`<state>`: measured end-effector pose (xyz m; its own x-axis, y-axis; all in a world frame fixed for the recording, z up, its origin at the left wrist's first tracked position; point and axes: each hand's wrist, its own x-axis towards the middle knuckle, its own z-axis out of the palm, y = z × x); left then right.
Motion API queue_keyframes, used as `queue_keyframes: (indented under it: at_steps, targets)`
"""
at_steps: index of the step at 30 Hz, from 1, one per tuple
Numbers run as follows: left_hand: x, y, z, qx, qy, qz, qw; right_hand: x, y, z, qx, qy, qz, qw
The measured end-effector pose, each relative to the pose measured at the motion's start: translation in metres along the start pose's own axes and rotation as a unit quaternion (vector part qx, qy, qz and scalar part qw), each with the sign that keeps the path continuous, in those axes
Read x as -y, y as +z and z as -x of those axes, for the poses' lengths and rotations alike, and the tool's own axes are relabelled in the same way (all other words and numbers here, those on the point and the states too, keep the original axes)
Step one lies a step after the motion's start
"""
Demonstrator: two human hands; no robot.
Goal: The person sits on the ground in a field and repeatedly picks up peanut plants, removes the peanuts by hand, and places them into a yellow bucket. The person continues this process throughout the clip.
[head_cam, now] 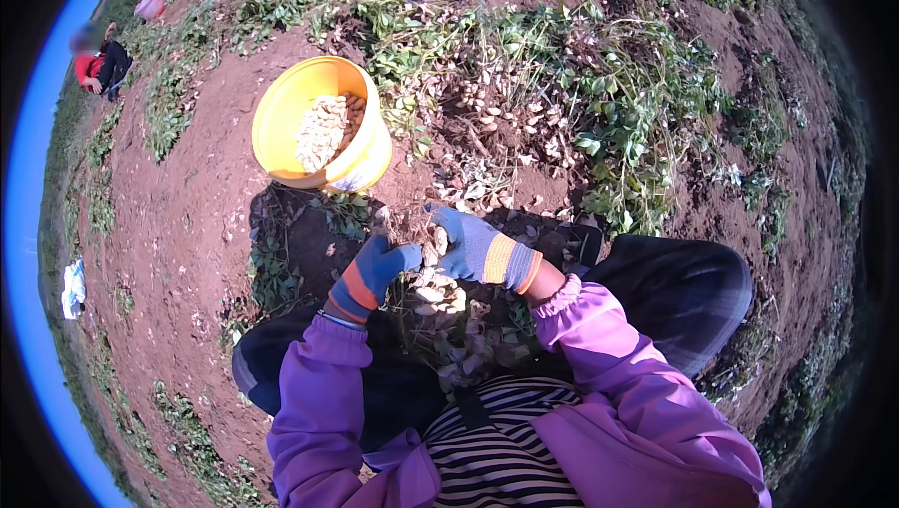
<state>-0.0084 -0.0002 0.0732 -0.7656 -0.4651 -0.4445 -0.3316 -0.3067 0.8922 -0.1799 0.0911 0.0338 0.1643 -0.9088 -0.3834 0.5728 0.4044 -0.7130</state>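
Observation:
Both my hands wear blue-coated work gloves with orange bands and meet in front of my lap. Between them is the root end of a peanut plant [409, 221] with pods hanging on it. My left hand [379, 266] is closed on the plant from the left. On the other side, my right hand [469, 244] grips around the pods [437, 244]; its fingertips are partly hidden. Just below the hands, more pale peanut pods [439, 295] lie in sunlight above leafy stems. A yellow plastic bucket [385, 146], partly filled with peanuts [324, 132], stands beyond my left hand.
A heap of uprooted peanut plants [625, 108] with exposed pods lies ahead and to the right. Plant rows run over brown soil [189, 206]. A person in a red top [95, 65] sits far left, near a pink container [150, 4]. A white bag [74, 289] lies at the left.

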Motion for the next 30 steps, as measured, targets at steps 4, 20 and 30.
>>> queue_keyframes:
  at_steps: [4, 20, 30]
  targets:
    - [0.006, 0.002, -0.005, -0.013, 0.017, 0.067, 0.998, 0.003, -0.001, -0.006, 0.029, -0.011, 0.143, 0.989]
    - [0.029, -0.007, -0.016, -0.045, 0.006, 0.017, 0.999, 0.011, 0.015, -0.004, -0.075, -0.228, 0.511, 0.825]
    - [0.039, -0.014, -0.014, -0.058, 0.012, -0.113, 0.992, 0.006, 0.009, -0.019, -0.069, -0.135, 0.647, 0.747]
